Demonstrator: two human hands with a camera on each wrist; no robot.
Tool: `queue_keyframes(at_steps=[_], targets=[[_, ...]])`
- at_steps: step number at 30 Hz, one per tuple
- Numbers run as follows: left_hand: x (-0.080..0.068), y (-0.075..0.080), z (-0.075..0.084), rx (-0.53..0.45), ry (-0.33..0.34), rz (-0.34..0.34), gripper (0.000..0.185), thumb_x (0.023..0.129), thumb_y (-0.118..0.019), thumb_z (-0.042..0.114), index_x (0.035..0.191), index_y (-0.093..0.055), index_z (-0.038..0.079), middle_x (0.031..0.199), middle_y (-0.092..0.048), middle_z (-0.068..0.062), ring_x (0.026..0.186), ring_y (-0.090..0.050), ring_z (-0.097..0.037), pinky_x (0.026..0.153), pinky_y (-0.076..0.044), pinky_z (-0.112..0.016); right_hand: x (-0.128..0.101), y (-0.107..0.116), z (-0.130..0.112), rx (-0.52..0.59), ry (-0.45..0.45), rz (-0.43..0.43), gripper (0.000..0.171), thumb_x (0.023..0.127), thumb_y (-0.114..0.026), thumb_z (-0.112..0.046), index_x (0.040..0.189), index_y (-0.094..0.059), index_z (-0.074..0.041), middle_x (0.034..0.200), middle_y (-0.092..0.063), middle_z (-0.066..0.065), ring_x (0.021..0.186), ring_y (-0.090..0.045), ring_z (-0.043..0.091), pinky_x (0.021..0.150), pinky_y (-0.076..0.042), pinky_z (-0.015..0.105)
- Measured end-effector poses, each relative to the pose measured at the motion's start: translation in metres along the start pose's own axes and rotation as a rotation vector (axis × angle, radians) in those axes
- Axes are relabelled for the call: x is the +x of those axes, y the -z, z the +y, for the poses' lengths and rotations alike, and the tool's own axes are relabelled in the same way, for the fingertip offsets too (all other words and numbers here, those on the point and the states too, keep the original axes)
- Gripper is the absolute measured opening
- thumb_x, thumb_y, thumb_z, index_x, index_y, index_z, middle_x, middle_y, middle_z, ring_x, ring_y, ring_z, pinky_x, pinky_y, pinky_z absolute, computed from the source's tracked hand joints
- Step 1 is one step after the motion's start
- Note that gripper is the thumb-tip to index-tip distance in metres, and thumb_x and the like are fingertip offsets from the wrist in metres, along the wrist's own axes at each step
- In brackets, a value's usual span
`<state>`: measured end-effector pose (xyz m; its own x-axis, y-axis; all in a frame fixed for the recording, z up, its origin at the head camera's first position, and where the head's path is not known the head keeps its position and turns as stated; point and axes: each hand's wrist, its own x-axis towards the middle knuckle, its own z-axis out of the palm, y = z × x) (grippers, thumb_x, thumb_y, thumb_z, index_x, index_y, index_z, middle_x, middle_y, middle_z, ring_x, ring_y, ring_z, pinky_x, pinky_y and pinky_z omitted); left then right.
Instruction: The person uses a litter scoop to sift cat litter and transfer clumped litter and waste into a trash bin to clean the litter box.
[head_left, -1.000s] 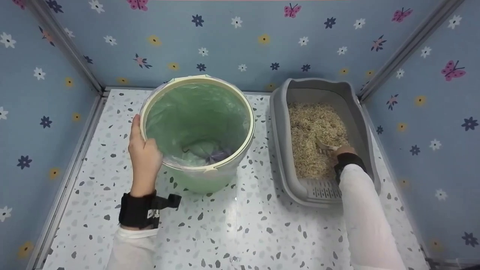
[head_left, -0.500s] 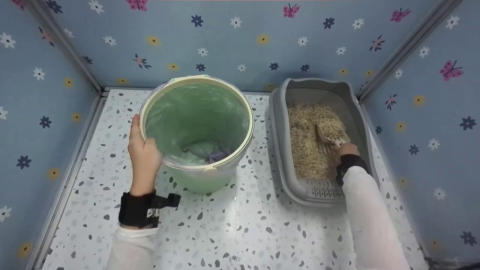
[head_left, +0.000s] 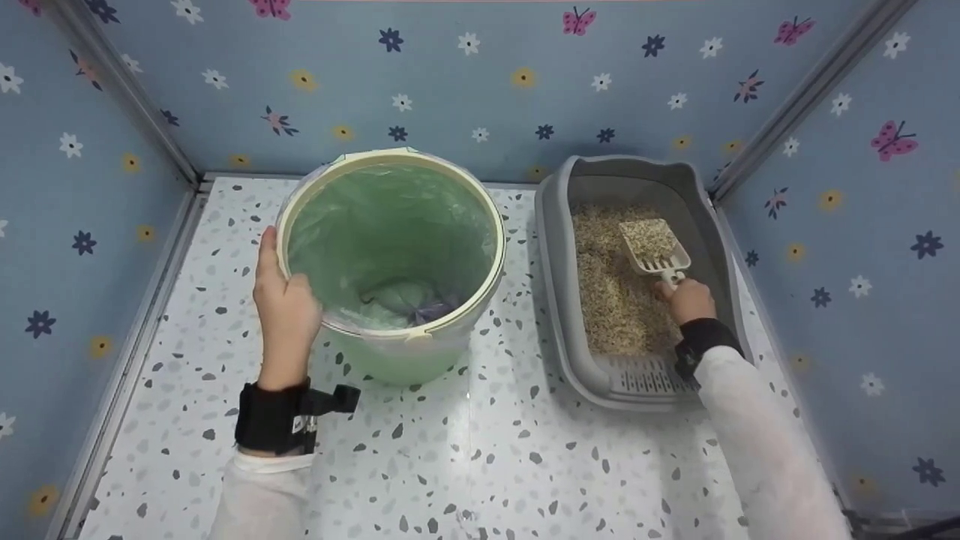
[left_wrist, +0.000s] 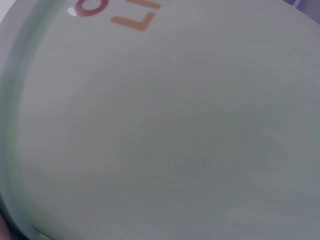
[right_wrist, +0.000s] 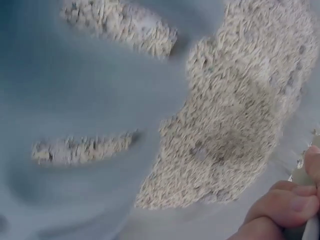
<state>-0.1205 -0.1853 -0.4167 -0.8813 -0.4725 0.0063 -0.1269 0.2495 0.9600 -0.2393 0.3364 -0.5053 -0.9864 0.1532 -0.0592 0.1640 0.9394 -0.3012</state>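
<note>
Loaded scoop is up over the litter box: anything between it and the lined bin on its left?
Nothing visible stands between them. The scoop must only clear the litter box side wall and the bin rim; the bin's mouth is open, and the left hand grips its far rim.

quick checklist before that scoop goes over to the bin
1. Scoop loaded with litter and lifted above the litter box: ok.
2. Right hand gripping the scoop handle: ok.
3. Left hand holding the bin by its rim: ok.
4. Bin open and lined with a green bag: ok.
5. Scoop held level: cannot tell.
6. Loose litter finished sifting through the slots: cannot tell.
</note>
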Motion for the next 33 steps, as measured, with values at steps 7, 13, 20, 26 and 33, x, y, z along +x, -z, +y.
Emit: queue_keyframes(at_steps=[7, 13, 20, 26, 33], targets=[[-0.001, 0.000, -0.001, -0.001, -0.021, 0.005, 0.066, 0.090, -0.025, -0.006, 0.152, -0.014, 0.013, 0.157, -0.015, -0.003, 0.141, -0.019, -0.017, 0.111, -0.029, -0.035, -0.009, -0.002, 0.000, 0.028, 0.013, 0.020, 0.052, 0.094, -0.053, -0.043, 0.077, -0.054, 0.006, 0.077, -0.059, 0.032, 0.067, -0.059, 0.044, 0.061, -0.045, 0.054], [0.000, 0.000, -0.002, 0.003, -0.025, -0.001, 0.066, 0.090, -0.025, -0.006, 0.152, -0.014, 0.013, 0.158, -0.014, -0.004, 0.141, -0.018, -0.017, 0.112, -0.027, -0.035, -0.016, -0.001, 0.002, 0.034, 0.032, 0.103, 0.051, 0.094, -0.054, -0.039, 0.083, -0.056, 0.011, 0.079, -0.060, 0.036, 0.070, -0.059, 0.049, 0.063, -0.045, 0.059], [0.000, 0.001, -0.002, 0.002, -0.019, -0.001, 0.065, 0.090, -0.025, -0.006, 0.152, -0.014, 0.012, 0.157, -0.016, -0.004, 0.140, -0.023, -0.020, 0.109, -0.033, -0.036, -0.019, 0.001, 0.003, 0.006, 0.043, 0.180, 0.053, 0.093, -0.055, -0.039, 0.086, -0.056, 0.014, 0.080, -0.060, 0.039, 0.074, -0.060, 0.053, 0.065, -0.046, 0.063], [0.000, 0.001, -0.001, 0.002, -0.013, 0.001, 0.066, 0.091, -0.026, -0.006, 0.152, -0.014, 0.012, 0.157, -0.016, -0.004, 0.140, -0.022, -0.018, 0.110, -0.032, -0.035, -0.019, 0.001, 0.004, -0.047, 0.049, 0.232, 0.048, 0.093, -0.056, -0.035, 0.086, -0.056, 0.013, 0.075, -0.060, 0.037, 0.068, -0.060, 0.051, 0.061, -0.048, 0.061], [0.000, 0.001, -0.001, -0.002, -0.020, 0.000, 0.065, 0.091, -0.026, -0.005, 0.152, -0.014, 0.013, 0.157, -0.016, -0.003, 0.139, -0.024, -0.018, 0.109, -0.034, -0.035, -0.018, 0.002, 0.005, -0.077, 0.051, 0.271, 0.045, 0.093, -0.058, -0.032, 0.091, -0.056, 0.013, 0.076, -0.061, 0.037, 0.069, -0.060, 0.052, 0.063, -0.047, 0.061]])
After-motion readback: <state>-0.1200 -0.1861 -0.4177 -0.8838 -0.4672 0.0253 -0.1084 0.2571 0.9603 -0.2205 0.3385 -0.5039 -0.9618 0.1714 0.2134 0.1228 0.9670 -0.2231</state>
